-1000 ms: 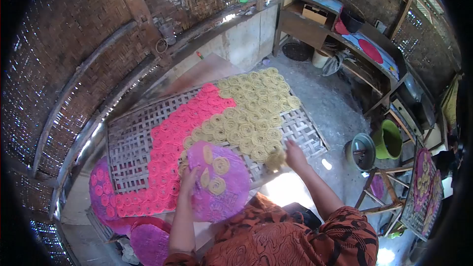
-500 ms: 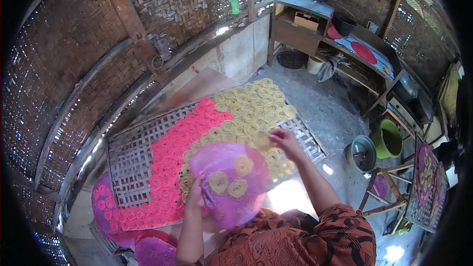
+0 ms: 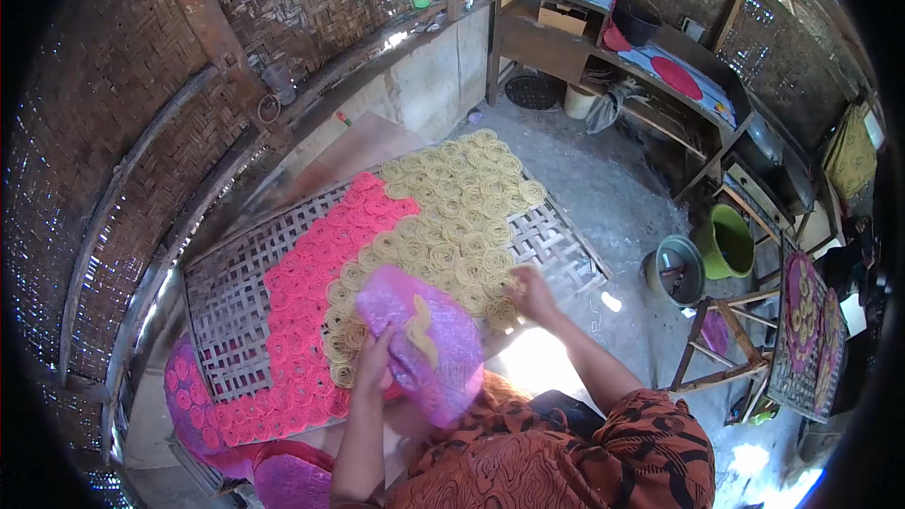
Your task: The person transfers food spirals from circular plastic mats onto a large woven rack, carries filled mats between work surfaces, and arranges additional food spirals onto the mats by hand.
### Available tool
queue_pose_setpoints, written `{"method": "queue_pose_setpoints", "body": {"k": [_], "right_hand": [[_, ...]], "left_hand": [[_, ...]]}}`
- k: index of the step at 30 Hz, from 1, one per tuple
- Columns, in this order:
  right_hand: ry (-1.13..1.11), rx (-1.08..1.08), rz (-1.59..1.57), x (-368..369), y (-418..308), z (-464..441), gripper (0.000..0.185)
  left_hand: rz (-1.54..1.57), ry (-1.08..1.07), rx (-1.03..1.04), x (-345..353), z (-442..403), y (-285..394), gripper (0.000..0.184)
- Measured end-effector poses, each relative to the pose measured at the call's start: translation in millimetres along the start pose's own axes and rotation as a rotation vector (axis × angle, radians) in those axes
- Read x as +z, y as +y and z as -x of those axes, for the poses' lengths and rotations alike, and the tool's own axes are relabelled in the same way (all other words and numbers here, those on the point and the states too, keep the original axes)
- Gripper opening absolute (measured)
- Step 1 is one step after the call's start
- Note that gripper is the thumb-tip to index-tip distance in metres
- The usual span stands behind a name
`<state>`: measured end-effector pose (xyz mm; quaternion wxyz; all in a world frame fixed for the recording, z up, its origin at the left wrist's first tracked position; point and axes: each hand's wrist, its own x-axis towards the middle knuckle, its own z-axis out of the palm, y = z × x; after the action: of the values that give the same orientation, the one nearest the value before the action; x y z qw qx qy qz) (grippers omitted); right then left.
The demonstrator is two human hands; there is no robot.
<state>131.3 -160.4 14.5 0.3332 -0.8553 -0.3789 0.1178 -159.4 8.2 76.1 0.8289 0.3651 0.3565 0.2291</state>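
My left hand (image 3: 375, 360) is closed round the gathered edge of a translucent pink-purple plastic sheet (image 3: 443, 358). Flat, pale yellow coiled discs (image 3: 421, 332) cling to the sheet, which is now tilted and partly folded. My right hand (image 3: 534, 298) is at the near right part of a woven bamboo rack (image 3: 556, 240), its fingers pinched on a yellow coiled disc (image 3: 509, 281) at the edge of the laid-out rows. Overlapping yellow coiled discs (image 3: 452, 188) cover the rack's middle and right, beside a band of bright pink coiled discs (image 3: 320, 259).
Bare lattice (image 3: 231, 287) shows on the rack's left. Another plastic sheet with pink discs (image 3: 193, 396) lies at the near left. On the right are a grey bucket (image 3: 677, 273), a green tub (image 3: 731, 240), a wooden stool (image 3: 721, 344) and a second loaded rack (image 3: 801, 358).
My right hand has lowered a yellow disc from the air to the rack's near edge. My left hand's plastic sheet has tilted and folded. The whole view has shifted slightly.
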Motion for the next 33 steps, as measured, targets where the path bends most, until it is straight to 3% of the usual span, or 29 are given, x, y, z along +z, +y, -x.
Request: {"method": "queue_pose_setpoints", "body": {"k": [1,3,4,6,8,9,10,11,13,16,18,19,21,22,24,26,27,28,31,33], "right_hand": [[-0.325,0.181,-0.232,-26.8,-71.3,12.4,0.036],[-0.588,0.210,-0.823,-18.2,-117.9,28.8,0.036],[-0.582,0.212,-0.827,-14.3,-119.2,29.1,0.036],[-0.560,0.110,-0.856,-6.5,-113.8,22.5,0.033],[-0.531,0.166,-0.870,-22.4,-83.8,1.5,0.033],[-0.444,0.208,-0.854,-20.6,-54.6,-11.7,0.035],[-0.309,0.180,-0.647,-30.1,-36.0,-25.8,0.032],[-0.171,0.305,-0.487,-45.8,-33.2,-37.9,0.031],[-0.056,0.272,-0.530,-47.2,5.4,-64.4,0.032],[0.051,0.237,-0.708,-27.7,42.0,-96.3,0.031],[0.017,0.432,-1.035,-2.5,67.0,-101.9,0.033],[0.013,0.441,-1.040,3.8,70.9,-98.6,0.033],[0.002,0.246,-0.019,13.6,75.6,-99.0,0.039],[0.131,0.062,0.160,30.9,85.6,-96.0,0.045],[0.199,-0.115,0.405,20.2,16.0,-72.0,0.047],[-0.168,-0.073,-0.202,9.4,-54.3,-47.2,0.049],[-0.456,0.114,-0.524,3.2,-91.0,-37.6,0.047],[-0.445,0.014,-0.713,-5.5,-128.0,-25.4,0.047],[-0.462,-0.030,-0.891,14.8,-127.8,-40.5,0.040],[-0.407,0.208,-0.930,-6.5,-108.7,-65.9,0.021]], "left_hand": [[-0.002,0.002,-0.006,12.7,-2.2,-6.5,0.037],[-0.038,-0.043,0.044,35.8,-10.9,-21.3,0.037],[-0.183,-0.087,0.104,40.3,-15.6,-25.8,0.038],[-0.147,-0.058,0.112,36.2,-15.4,-26.2,0.038],[-0.108,-0.024,0.126,22.2,-14.5,-21.9,0.038],[-0.140,-0.011,0.151,5.9,-12.2,-18.5,0.040],[-0.170,0.004,0.173,-12.5,-9.2,-16.4,0.043],[-0.201,0.019,0.189,-29.5,-5.0,-17.2,0.045],[-0.221,0.048,0.163,-65.8,-6.7,-30.7,0.048],[-0.268,0.147,0.108,-64.0,-12.0,-36.5,0.050],[-0.300,0.235,0.047,-63.7,-9.3,-43.0,0.049],[-0.307,0.217,-0.028,-65.3,-10.1,-45.9,0.046],[-0.317,0.196,-0.097,-67.1,-15.0,-47.4,0.043],[-0.242,0.195,-0.088,-59.8,-15.4,-43.6,0.040],[-0.159,0.194,-0.087,-42.5,-12.5,-30.7,0.037],[0.047,0.018,-0.248,-14.7,-11.8,-1.0,0.035],[0.050,0.017,-0.249,3.4,-13.7,10.2,0.035],[0.150,-0.061,-0.269,23.9,-16.0,19.6,0.034],[0.290,-0.156,-0.330,31.7,-35.7,14.9,0.034],[0.321,-0.159,-0.259,29.4,-48.1,14.1,0.037]]}}
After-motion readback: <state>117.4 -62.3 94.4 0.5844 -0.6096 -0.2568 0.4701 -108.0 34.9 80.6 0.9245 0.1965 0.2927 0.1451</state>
